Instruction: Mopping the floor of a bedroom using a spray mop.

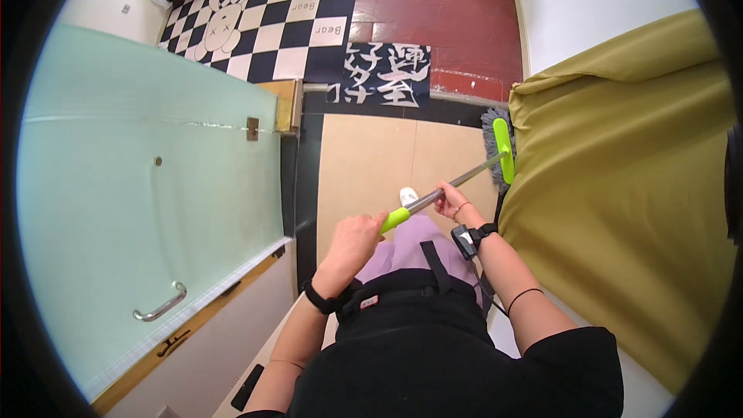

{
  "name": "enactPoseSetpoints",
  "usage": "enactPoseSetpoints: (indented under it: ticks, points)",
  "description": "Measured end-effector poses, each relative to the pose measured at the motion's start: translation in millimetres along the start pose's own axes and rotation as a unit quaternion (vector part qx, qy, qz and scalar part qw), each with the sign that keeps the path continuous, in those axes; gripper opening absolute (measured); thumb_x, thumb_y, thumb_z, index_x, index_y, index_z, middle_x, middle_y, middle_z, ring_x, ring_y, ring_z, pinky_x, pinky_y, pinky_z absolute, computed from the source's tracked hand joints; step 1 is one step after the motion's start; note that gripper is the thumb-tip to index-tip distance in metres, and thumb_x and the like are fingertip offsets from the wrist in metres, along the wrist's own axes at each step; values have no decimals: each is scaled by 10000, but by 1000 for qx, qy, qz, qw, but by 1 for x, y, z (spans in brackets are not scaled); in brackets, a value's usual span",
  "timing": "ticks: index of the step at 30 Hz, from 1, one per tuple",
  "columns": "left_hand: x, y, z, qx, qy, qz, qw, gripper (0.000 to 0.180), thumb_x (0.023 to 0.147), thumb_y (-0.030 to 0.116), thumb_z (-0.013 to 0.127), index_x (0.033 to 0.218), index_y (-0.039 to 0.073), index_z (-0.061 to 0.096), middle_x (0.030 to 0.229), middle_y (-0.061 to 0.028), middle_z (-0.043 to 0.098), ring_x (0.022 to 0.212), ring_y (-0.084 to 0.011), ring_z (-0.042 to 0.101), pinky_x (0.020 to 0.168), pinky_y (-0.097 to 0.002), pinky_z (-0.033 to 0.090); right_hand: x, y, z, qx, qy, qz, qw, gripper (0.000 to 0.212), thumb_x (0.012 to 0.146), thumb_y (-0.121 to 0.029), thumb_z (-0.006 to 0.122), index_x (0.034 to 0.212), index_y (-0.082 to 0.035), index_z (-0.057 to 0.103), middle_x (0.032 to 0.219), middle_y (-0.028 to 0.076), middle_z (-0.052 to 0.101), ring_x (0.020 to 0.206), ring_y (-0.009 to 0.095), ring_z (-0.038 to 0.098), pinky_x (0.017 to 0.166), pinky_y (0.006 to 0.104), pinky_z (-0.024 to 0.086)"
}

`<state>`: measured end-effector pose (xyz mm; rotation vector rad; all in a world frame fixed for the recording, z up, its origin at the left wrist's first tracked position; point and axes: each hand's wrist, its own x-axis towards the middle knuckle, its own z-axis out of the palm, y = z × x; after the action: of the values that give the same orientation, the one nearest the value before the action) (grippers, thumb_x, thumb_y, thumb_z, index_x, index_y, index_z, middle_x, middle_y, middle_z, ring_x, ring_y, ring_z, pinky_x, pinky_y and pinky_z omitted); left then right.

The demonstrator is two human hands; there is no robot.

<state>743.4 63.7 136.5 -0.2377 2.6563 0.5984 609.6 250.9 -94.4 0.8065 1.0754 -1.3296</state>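
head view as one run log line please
left hand: gripping lime-green tubular handle grip | right hand: around silver metal mop pole | grey shaggy mop head with lime-green plate: beside draped mustard-yellow cloth

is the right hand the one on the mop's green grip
No, the left hand holds the green grip, while the right hand is on the metal pole.

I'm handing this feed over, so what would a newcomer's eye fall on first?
The lime-green and grey mop, held in the left hand and right hand, slants up and right across the picture's middle. A checkered mat lies at the upper left, and a mustard cloth spreads down the right side.
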Motion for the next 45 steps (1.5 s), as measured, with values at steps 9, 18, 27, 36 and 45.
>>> enactPoseSetpoints:
  ticks: [9,18,27,36,45]
  points:
    - [42,2,-64,61,79,41,994,254,691,204,649,860,56,530,625,-120,565,617,-289,578,540,-380,437,-2,-59,33,58,-37,-50,996,232,770,-192,526,568,-127,433,487,-31,419,413,83,404,410,230,357]
    - [56,-4,-104,94,61,-70,991,308,720,270,639,880,46,501,620,-118,573,593,-287,583,517,-376,444,16,-133,117,3,-68,-74,995,187,772,-138,520,616,-96,425,497,-4,412,369,77,363,345,215,308]
    - [152,-57,-78,57,101,6,993,350,745,265,603,961,20,479,603,-112,562,562,-271,582,478,-372,444,70,-215,150,-11,59,-139,988,136,754,-154,524,675,-58,469,571,65,521,384,123,383,328,240,301]
    - [244,-130,-87,-26,69,78,994,246,743,130,564,941,50,443,626,-136,550,586,-302,569,490,-409,435,144,-251,138,-43,130,-156,978,213,815,-253,517,775,-44,523,620,56,523,479,161,488,407,296,419]
    - [282,-160,-146,10,78,89,993,119,750,121,494,820,26,507,608,-120,579,575,-273,603,491,-368,479,129,-310,184,128,17,37,991,220,837,-236,527,833,-20,483,746,85,554,680,217,569,657,379,512]
